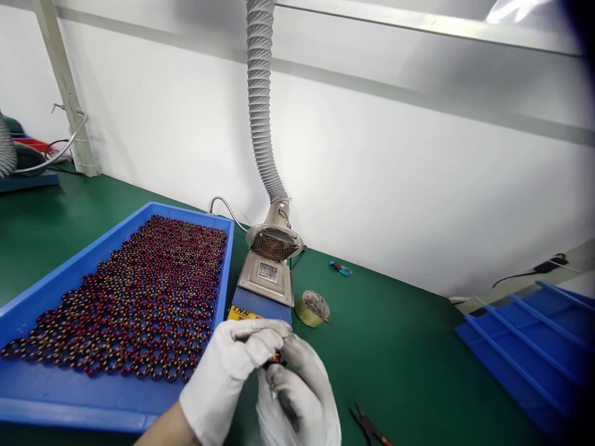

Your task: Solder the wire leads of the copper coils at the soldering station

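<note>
My left hand (239, 356), in a white glove, is closed in a pinch at the lower middle of the head view. Close against it, my gloved right hand (297, 390) is closed too, its fingertips darkened. Between them both hold a small wire-wound ring coil (275, 358), dark with red and yellowish specks, mostly hidden by the fingers. Just beyond the hands stands a solder pot (266, 275) with a square metal top and a grey, rough-looking patch in its middle. A blue tray (111, 412) to the left holds many similar ring coils (153, 297) laid out in rows.
A round extraction hood (274, 241) on a ribbed hose (260, 99) hangs over the pot's back. Right of the pot sits a small round tin (312, 308). Pliers (369, 426) lie near the front, a blue-handled tool (341, 268) farther back, and blue ribbed plastic (534, 347) at right.
</note>
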`<state>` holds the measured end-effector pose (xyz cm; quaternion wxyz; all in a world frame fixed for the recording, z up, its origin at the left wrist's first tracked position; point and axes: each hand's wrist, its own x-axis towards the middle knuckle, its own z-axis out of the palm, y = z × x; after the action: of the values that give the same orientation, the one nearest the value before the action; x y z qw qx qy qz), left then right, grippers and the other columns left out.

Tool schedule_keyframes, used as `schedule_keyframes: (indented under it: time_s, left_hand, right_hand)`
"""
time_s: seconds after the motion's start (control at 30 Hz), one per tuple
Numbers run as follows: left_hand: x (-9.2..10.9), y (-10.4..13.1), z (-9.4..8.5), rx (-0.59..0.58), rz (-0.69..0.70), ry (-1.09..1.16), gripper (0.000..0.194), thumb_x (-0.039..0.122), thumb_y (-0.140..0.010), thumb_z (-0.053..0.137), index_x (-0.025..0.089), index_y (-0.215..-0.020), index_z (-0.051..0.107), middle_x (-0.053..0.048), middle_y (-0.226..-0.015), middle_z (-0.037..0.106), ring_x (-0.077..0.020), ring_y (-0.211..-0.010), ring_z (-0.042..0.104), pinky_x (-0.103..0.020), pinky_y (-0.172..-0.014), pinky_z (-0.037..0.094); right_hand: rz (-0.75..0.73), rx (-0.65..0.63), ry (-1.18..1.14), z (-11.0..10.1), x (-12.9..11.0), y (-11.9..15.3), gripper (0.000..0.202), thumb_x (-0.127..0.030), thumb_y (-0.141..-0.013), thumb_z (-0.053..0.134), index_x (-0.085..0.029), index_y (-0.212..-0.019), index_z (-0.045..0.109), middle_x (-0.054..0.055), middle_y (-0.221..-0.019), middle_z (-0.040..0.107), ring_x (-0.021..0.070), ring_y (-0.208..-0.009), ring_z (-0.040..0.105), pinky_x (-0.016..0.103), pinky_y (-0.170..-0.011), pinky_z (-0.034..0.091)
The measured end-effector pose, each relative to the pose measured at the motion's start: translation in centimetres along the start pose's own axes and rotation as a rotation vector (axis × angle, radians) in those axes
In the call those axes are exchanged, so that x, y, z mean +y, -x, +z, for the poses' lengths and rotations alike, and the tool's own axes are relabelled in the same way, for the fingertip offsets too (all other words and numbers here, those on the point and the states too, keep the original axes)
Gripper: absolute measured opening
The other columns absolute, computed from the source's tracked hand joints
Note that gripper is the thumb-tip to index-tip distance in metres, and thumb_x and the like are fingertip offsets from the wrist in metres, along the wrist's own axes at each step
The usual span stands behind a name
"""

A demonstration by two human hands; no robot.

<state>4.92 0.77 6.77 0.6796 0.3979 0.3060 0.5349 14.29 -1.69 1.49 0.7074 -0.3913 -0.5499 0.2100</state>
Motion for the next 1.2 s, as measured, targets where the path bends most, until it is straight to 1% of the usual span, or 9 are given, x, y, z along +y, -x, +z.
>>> schedule_keyframes:
  time_s: [0.1, 0.17, 0.3, 0.4, 0.6, 0.8, 0.93, 1.07, 1.2]
  left_hand:
    - [-0.5, -0.1, -0.1, 0.116, 0.152, 0.301, 0.014, 0.029, -0.061, 0.075, 0.017, -0.063, 0.069, -0.002, -0.07, 0.07, -0.0165, -0.075, 0.064, -0.027, -0.08, 0.049]
    - [0.0, 0.0, -0.4, 0.21, 0.252, 0.382, 0.014, 0.029, -0.056, 0.079, 0.019, -0.06, 0.069, 0.001, -0.073, 0.071, -0.0154, -0.078, 0.065, -0.025, -0.084, 0.049]
    - [1.3, 0.1, -0.4, 0.242, 0.028, 0.083, 0.026, 0.019, -0.053, 0.078, 0.018, -0.078, 0.072, -0.003, -0.084, 0.072, -0.0162, -0.077, 0.066, -0.022, -0.072, 0.051]
    - [1.2, 0.1, 0.0, 0.263, -0.029, -0.055, 0.016, 0.012, -0.053, 0.072, 0.015, -0.068, 0.071, -0.004, -0.071, 0.071, -0.0148, -0.065, 0.064, -0.022, -0.064, 0.051]
    - [0.9, 0.3, -0.8, 0.318, 0.249, 0.0, 0.014, 0.011, -0.058, 0.068, 0.018, -0.069, 0.072, -0.003, -0.074, 0.071, -0.0148, -0.068, 0.064, -0.021, -0.064, 0.051]
    - [1.9, 0.4, -0.3, 0.189, -0.042, -0.029, 0.024, 0.015, -0.056, 0.072, 0.017, -0.08, 0.071, -0.002, -0.074, 0.071, -0.0103, -0.065, 0.061, -0.017, -0.061, 0.048]
    - [2.1, 0.2, -0.2, 0.217, -0.069, -0.052, 0.025, 0.012, -0.052, 0.072, 0.014, -0.077, 0.071, -0.001, -0.069, 0.07, -0.0091, -0.06, 0.06, -0.016, -0.058, 0.047]
    - [2.4, 0.0, -1.0, 0.292, 0.06, -0.058, 0.022, 0.015, -0.06, 0.072, 0.015, -0.081, 0.071, -0.002, -0.077, 0.073, -0.0117, -0.07, 0.065, -0.015, -0.066, 0.051]
    - [3.0, 0.7, -2.9, 0.472, 0.227, -0.178, 0.022, 0.019, -0.068, 0.068, 0.019, -0.09, 0.07, -0.002, -0.084, 0.073, -0.014, -0.079, 0.067, -0.018, -0.073, 0.052]
  right_hand:
    - [-0.19, 0.199, 0.184, 0.5, 0.2, 0.0, 0.038, 0.0, -0.063, 0.067, -0.032, -0.083, 0.063, 0.001, -0.105, 0.06, 0.024, -0.1, 0.056, 0.043, -0.083, 0.049]
    - [-0.192, 0.247, 0.206, 0.8, 0.1, -0.3, 0.035, -0.001, -0.061, 0.07, -0.03, -0.078, 0.061, 0.001, -0.101, 0.059, 0.0213, -0.093, 0.058, 0.037, -0.075, 0.052]
    - [-0.206, 0.277, 0.186, 1.1, -0.2, -0.8, 0.031, -0.004, -0.062, 0.07, -0.029, -0.077, 0.059, 0.0, -0.098, 0.06, 0.0199, -0.09, 0.059, 0.033, -0.069, 0.053]
    - [-0.202, 0.271, 0.189, 1.2, 0.0, -0.6, 0.03, -0.003, -0.066, 0.066, -0.029, -0.079, 0.059, 0.0, -0.101, 0.059, 0.0197, -0.092, 0.058, 0.034, -0.071, 0.051]
    - [-0.223, 0.246, 0.236, 1.4, -0.1, -0.9, 0.031, -0.003, -0.061, 0.071, -0.027, -0.075, 0.056, 0.001, -0.095, 0.059, 0.0194, -0.085, 0.059, 0.033, -0.067, 0.051]
    - [-0.205, 0.227, 0.174, 1.4, -0.3, -0.6, 0.03, -0.002, -0.066, 0.066, -0.028, -0.08, 0.058, 0.0, -0.099, 0.059, 0.0189, -0.09, 0.058, 0.032, -0.07, 0.051]
    - [-0.235, 0.143, 0.227, 1.1, 0.0, -0.4, 0.033, -0.002, -0.062, 0.069, -0.027, -0.08, 0.057, 0.001, -0.097, 0.06, 0.0198, -0.089, 0.059, 0.035, -0.075, 0.049]
    - [-0.221, 0.041, 0.203, 0.6, -0.1, -0.9, 0.034, 0.001, -0.062, 0.068, -0.026, -0.079, 0.055, 0.002, -0.093, 0.061, 0.0192, -0.085, 0.06, 0.036, -0.074, 0.051]
    - [-0.05, -0.008, 0.074, 0.1, -0.3, -1.9, 0.029, -0.002, -0.064, 0.068, -0.024, -0.078, 0.054, 0.003, -0.092, 0.063, 0.0172, -0.088, 0.061, 0.03, -0.073, 0.052]
